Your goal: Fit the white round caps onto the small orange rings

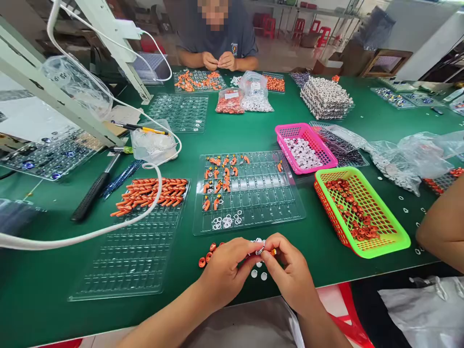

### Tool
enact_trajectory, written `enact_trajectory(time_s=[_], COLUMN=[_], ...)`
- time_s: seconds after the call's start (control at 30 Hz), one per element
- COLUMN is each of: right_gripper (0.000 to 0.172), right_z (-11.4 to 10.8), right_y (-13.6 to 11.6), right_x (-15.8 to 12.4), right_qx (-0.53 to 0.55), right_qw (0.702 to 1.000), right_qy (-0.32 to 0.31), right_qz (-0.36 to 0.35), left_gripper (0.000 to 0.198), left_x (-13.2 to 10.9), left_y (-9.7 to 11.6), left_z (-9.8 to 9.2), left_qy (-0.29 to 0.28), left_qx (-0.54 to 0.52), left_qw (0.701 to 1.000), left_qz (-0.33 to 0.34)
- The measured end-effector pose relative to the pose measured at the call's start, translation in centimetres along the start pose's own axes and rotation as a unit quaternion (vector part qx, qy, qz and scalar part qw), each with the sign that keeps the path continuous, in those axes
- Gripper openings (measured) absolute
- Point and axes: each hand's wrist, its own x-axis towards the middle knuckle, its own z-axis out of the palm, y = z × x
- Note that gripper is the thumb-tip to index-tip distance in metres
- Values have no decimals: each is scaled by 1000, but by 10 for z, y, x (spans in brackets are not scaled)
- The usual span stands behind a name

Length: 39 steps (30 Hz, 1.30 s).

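Over the near table edge, my left hand (226,266) and my right hand (290,273) meet with fingertips pinched. Between the left thumb and forefinger is a small whitish piece (260,251), its exact kind unclear. A small orange part with a yellow tip (273,252) shows at my right fingers, which partly hide it. White discs (264,276) lie on the table below the hands. Orange-red cup-shaped pieces (202,262) sit left of my left hand. Just beyond stands a clear compartment tray (261,212) with orange curved parts (218,185) and white rings (227,221).
On the left are a tray of orange sticks (152,195), a hammer (96,188) and a white cable (108,232). A lime basket (391,241) and a pink basket (290,157) hold small pieces. Opposite, a person (221,43) works; another's arm (444,227) rests right.
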Motion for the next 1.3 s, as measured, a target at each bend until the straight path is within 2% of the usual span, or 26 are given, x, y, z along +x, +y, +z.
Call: enact_trajectory(time_s=[0.37,0.63,0.83,1.3], right_gripper=[15,12,13,10], right_z=[-2,-3,-5,-10], right_y=[-1,-2,-5,-5], right_x=[2,4,6,10], right_qx=[8,-4,-14,50], right_qw=[999,999,999,995], right_qy=[-22,-29,-34,-56], right_qz=[29,35,25,64], left_gripper=[11,14,16,23], left_x=[-1,0,4,1], left_y=[-1,-3,0,-3], left_z=[-2,-4,-5,-1], left_qy=[-20,-36,-47,-41], left_qx=[16,7,-3,-49], left_qw=[999,999,997,998], left_qz=[-41,-32,-53,-12])
